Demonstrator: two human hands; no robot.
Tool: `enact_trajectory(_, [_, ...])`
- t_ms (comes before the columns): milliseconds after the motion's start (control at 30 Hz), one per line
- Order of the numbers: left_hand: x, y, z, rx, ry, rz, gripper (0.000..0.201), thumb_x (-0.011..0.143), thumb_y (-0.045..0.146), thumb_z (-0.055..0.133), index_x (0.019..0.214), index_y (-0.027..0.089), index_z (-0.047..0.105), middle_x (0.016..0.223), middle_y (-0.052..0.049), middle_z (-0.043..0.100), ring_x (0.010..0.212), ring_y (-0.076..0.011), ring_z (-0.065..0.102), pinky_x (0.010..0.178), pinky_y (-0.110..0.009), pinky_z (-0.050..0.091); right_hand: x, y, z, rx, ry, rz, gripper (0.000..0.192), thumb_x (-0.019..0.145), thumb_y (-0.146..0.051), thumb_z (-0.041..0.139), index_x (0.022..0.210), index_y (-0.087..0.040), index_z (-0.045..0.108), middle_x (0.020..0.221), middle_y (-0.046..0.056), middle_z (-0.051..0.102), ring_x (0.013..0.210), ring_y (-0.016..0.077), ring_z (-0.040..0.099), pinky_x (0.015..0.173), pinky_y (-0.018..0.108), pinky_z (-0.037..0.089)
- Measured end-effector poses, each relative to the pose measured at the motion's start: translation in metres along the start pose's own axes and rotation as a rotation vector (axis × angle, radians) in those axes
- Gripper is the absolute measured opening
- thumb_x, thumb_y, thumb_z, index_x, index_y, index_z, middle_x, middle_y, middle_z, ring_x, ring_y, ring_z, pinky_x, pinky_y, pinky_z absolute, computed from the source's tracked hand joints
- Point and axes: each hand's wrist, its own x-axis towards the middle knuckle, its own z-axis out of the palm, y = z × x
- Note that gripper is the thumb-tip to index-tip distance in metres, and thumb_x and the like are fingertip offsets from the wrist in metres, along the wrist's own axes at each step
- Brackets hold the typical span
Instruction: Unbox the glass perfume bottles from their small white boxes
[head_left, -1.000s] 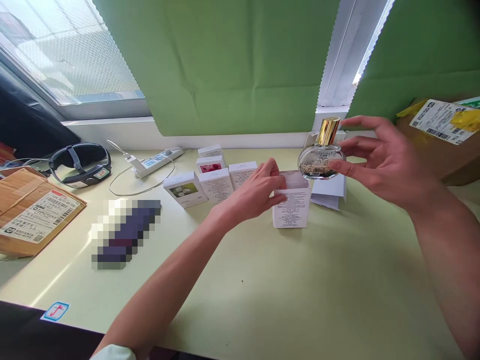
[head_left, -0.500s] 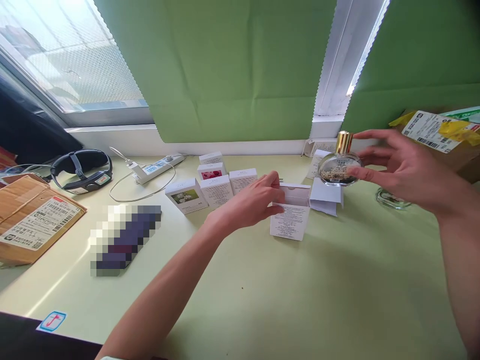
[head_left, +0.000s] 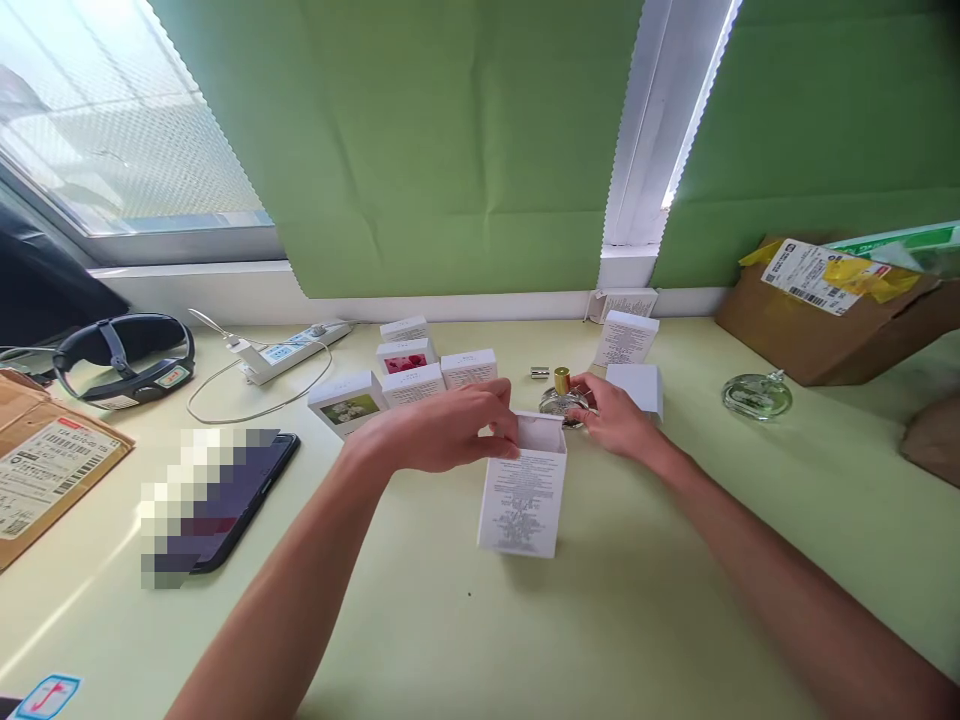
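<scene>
Head cam: left hand (head_left: 442,437) fingers clamped on open box (head_left: 523,490) rim; right hand (head_left: 616,418) fingers grip gold-capped bottle (head_left: 561,398) on table (head_left: 675,600).

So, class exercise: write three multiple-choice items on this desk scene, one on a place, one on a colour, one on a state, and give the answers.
1. Where is the gold-capped bottle?
A. on the table behind the open box
B. inside the brown carton
C. on the windowsill

2. What colour is the blind?
A. blue
B. green
C. red

3. How is the box at the left hand?
A. lying flat, sealed
B. crushed
C. upright, top flap open

Answers: 1 A, it stands on the table with the right hand on it; 2 B, green fabric covers the window; 3 C, the white inside shows at its top.
</scene>
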Motion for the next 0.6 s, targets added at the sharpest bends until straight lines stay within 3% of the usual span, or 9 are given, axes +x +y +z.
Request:
enact_trajectory(133, [0.001, -0.008, 0.003, -0.048, -0.094, -0.031, 0.022, 0.097, 0.034, 0.052, 0.101, 0.022, 0.071, 0.102, -0.004, 0.056, 0.084, -0.0139, 0.057, 0.074, -0.025, 0.043, -0.001, 0.005, 0.003, 0.026, -0.08, -0.005, 0.032, 0.085, -0.026, 0.064, 0.116, -0.025, 0.058, 0.122, 0.007, 0.07, 0.105, 0.0239, 0.068, 0.086, 0.038, 0.054])
enact_trajectory(200, [0.006, -0.015, 0.011, -0.029, -0.126, -0.089, 0.024, 0.097, 0.033, 0.051, 0.101, 0.022, 0.071, 0.104, -0.005, 0.057, 0.084, -0.0145, 0.058, 0.075, -0.026, 0.044, -0.004, 0.0, -0.006, 0.036, -0.117, -0.012, 0.038, 0.081, -0.029, 0.069, 0.117, -0.025, 0.059, 0.123, 0.007, 0.07, 0.111, 0.0252, 0.067, 0.091, 0.04, 0.054])
enact_trajectory(267, [0.011, -0.021, 0.019, 0.003, -0.157, -0.149, 0.024, 0.096, 0.033, 0.051, 0.103, 0.023, 0.072, 0.106, -0.006, 0.06, 0.085, -0.0157, 0.06, 0.076, -0.027, 0.044, -0.009, -0.008, -0.029, 0.044, -0.137, -0.021, 0.047, 0.076, -0.031, 0.075, 0.12, -0.026, 0.06, 0.129, 0.008, 0.067, 0.119, 0.0266, 0.064, 0.097, 0.04, 0.052])
enact_trajectory(367, [0.014, -0.024, 0.025, 0.025, -0.145, -0.23, 0.028, 0.095, 0.034, 0.05, 0.113, 0.026, 0.07, 0.112, -0.006, 0.064, 0.09, -0.0182, 0.063, 0.076, -0.029, 0.044, -0.021, -0.013, -0.089, 0.059, -0.101, 0.003, 0.046, 0.08, -0.042, 0.073, 0.122, -0.027, 0.061, 0.13, 0.008, 0.066, 0.116, 0.0262, 0.065, 0.093, 0.039, 0.055])
enact_trajectory(400, [0.013, -0.023, 0.025, 0.025, -0.115, -0.241, 0.029, 0.096, 0.035, 0.049, 0.116, 0.026, 0.068, 0.112, -0.006, 0.066, 0.091, -0.0189, 0.063, 0.075, -0.029, 0.044, -0.025, -0.009, -0.111, 0.06, -0.041, 0.05, 0.042, 0.082, -0.045, 0.072, 0.12, -0.03, 0.063, 0.129, 0.007, 0.067, 0.115, 0.0258, 0.065, 0.091, 0.039, 0.055])
enact_trajectory(500, [0.009, -0.016, 0.016, 0.008, 0.071, -0.181, 0.031, 0.099, 0.038, 0.045, 0.121, 0.026, 0.063, 0.106, -0.005, 0.068, 0.091, -0.0191, 0.064, 0.077, -0.03, 0.045, -0.037, 0.027, -0.169, 0.048, 0.324, 0.178, 0.044, 0.075, -0.046, 0.078, 0.115, -0.032, 0.064, 0.121, 0.008, 0.071, 0.112, 0.0265, 0.065, 0.089, 0.041, 0.055])
enact_trajectory(533, [0.008, -0.015, 0.013, 0.009, 0.166, -0.157, 0.032, 0.1, 0.039, 0.044, 0.124, 0.026, 0.061, 0.108, -0.005, 0.067, 0.093, -0.0191, 0.064, 0.079, -0.03, 0.046, -0.04, 0.046, -0.181, 0.021, 0.414, 0.244, 0.049, 0.072, -0.044, 0.08, 0.117, -0.032, 0.062, 0.123, 0.01, 0.07, 0.114, 0.0281, 0.065, 0.09, 0.042, 0.053])
enact_trajectory(600, [0.008, -0.017, 0.008, 0.055, 0.378, -0.176, 0.036, 0.1, 0.04, 0.046, 0.132, 0.026, 0.054, 0.122, -0.007, 0.063, 0.107, -0.0216, 0.061, 0.089, -0.034, 0.046, -0.043, 0.087, -0.196, -0.074, 0.473, 0.429, 0.065, 0.067, -0.043, 0.084, 0.125, -0.031, 0.057, 0.135, 0.017, 0.064, 0.122, 0.032, 0.06, 0.093, 0.046, 0.05])
